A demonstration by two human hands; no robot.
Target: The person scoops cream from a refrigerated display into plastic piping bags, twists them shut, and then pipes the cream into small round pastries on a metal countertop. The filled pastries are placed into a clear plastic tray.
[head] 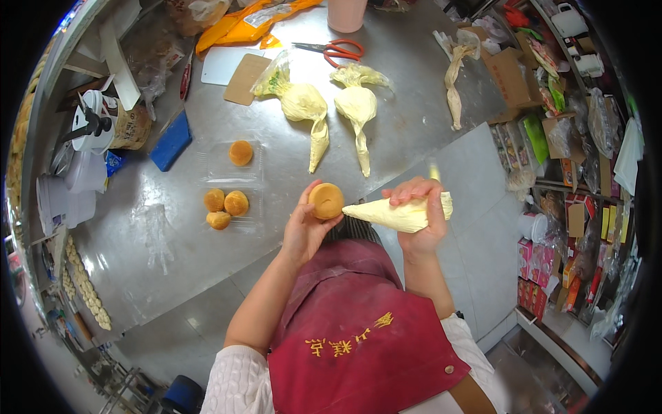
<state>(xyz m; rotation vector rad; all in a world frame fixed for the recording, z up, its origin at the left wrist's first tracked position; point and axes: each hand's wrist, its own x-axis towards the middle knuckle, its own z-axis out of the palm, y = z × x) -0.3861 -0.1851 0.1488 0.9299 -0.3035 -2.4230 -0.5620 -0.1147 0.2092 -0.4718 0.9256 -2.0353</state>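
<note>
Between its thumb and fingers my left hand [306,227] holds a small round golden cake [327,201]. My right hand [425,217] is closed around a piping bag of pale yellow cream [385,214], its tip against or very close to the cake's right side. Two more cream-filled piping bags [305,103] [357,106] lie twisted on the metal table beyond my hands. To the left, an open clear plastic clamshell box [257,194] holds one cake [240,153] in its upper part and three cakes [236,203] in its lower part.
Red-handled scissors [344,50], brown card [247,79], a blue scraper [171,141] and a pink container [346,14] are on the metal table [207,269]. A nearly empty twisted bag [454,85] lies far right. White tubs [95,121] stand left; packed shelves [574,191] line the right.
</note>
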